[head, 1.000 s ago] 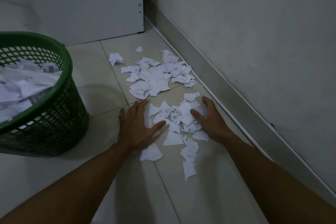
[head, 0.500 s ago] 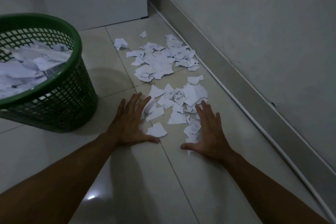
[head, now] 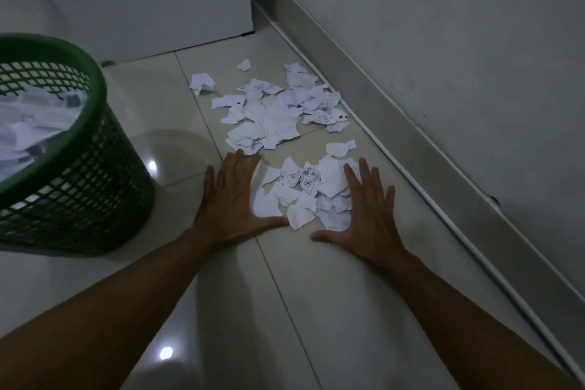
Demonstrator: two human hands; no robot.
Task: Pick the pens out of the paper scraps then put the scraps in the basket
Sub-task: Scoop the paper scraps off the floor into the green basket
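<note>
White paper scraps lie on the tiled floor in two clusters. The near pile (head: 304, 193) sits between my hands; a larger far pile (head: 269, 114) spreads toward the wall. My left hand (head: 232, 199) lies flat on the floor, fingers spread, touching the near pile's left edge. My right hand (head: 368, 209) lies flat with fingers apart against the pile's right edge. Neither hand holds anything. A green mesh basket (head: 88, 168) stands at the left, with scraps (head: 28, 130) inside. No pen shows.
A grey wall with a skirting board (head: 427, 152) and a thin white cable (head: 411, 180) runs diagonally along the right. A white cabinet panel (head: 158, 3) stands at the back. Glossy floor tiles (head: 316, 310) stretch toward me.
Both hands slid back toward me and then forward, pushing the loose near scraps together into a tighter pile between them. The view shifted slightly.
</note>
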